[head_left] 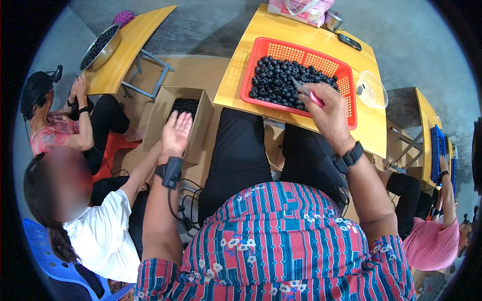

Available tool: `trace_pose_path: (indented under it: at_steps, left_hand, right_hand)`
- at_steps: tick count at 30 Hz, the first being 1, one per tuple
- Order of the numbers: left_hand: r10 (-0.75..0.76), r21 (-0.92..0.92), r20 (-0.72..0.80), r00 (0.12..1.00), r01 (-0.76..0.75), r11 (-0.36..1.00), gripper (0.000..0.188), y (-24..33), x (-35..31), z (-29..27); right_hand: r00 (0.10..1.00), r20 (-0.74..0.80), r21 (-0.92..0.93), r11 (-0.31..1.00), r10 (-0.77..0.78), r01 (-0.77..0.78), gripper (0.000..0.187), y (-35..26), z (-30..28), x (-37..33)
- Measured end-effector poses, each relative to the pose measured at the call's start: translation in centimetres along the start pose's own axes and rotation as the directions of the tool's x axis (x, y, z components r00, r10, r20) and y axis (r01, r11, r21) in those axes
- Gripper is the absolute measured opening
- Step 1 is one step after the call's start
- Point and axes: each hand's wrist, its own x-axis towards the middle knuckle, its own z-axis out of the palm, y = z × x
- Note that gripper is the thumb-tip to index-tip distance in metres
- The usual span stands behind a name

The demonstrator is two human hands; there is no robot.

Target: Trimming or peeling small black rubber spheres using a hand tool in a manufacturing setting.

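Observation:
My right hand (329, 109) is closed around a small pink-handled knife (316, 99). Its pointed grey blade reaches over a heap of small round black parts (281, 78), some showing holes in the middle. They lie in a red plastic basket (347, 85) on a yellow table. My left hand (176, 133) is palm up with its fingers stretched out, and I see nothing in it. It is over the near side of a cardboard box (199, 123) that stands lower, left of the table. More black parts (186, 106) fill the box.
A clear plastic bowl (372, 90) stands right of the basket. Farther back are a pink bag (301, 11), a metal cup (334, 21) and a black remote (350, 42). A person in white (103, 233) sits close at my left. Other people work at tables on both sides.

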Motion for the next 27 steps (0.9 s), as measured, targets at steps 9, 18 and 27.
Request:
trace_pose_path:
  at_steps: [9,18,27]
  left_hand:
    - [-0.292,0.069,0.693,0.659,0.343,0.937,0.026,-7.4,-11.5,8.2]
    - [-0.422,0.262,0.661,0.621,0.335,0.905,0.026,-9.1,-13.4,9.2]
    - [-0.324,0.237,0.71,0.625,0.221,0.946,0.034,-9.3,-12.9,8.6]
  right_hand:
    - [0.924,0.383,-0.186,0.981,0.014,0.063,0.027,3.0,3.8,5.3]
    - [0.897,0.436,-0.245,0.969,0.077,0.036,0.026,3.7,3.9,5.9]
    - [0.852,0.478,0.449,0.773,0.215,-0.447,0.013,-2.3,0.9,1.7]
